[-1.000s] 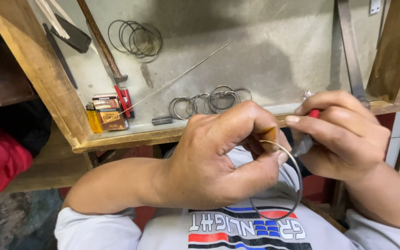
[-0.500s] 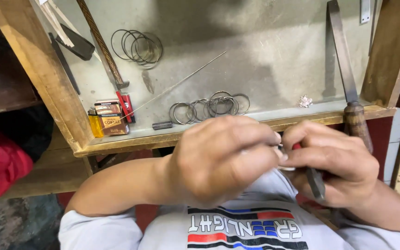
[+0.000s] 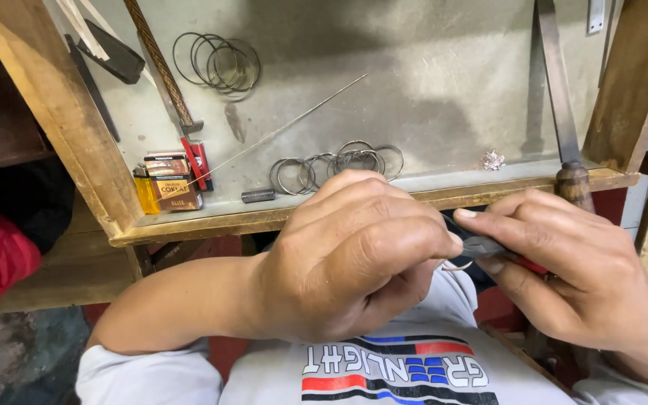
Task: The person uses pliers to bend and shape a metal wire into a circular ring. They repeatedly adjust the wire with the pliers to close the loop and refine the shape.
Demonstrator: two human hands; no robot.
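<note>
My left hand [image 3: 354,255] is curled into a fist around a thin wire ring. Only a short arc of the ring [image 3: 456,266] shows at the fingertips. My right hand [image 3: 564,274] meets it from the right and grips small pliers [image 3: 487,246] with red handles. The dark jaws of the pliers touch the ring right at my left fingertips. Both hands hover just in front of the wooden edge [image 3: 264,219] of a workbench tray, above my lap.
On the grey tray lie a chain of small metal rings [image 3: 337,163], several bigger wire hoops [image 3: 217,61], a long thin rod [image 3: 283,129], a wooden-handled file [image 3: 562,112], a small box with a yellow lighter [image 3: 165,185], a tiny spring [image 3: 258,196] and a silvery scrap [image 3: 493,159].
The large ring that hung below my left hand is now hidden inside the fist. Both hands dropped lower and closed together, and the pliers now meet the ring.
</note>
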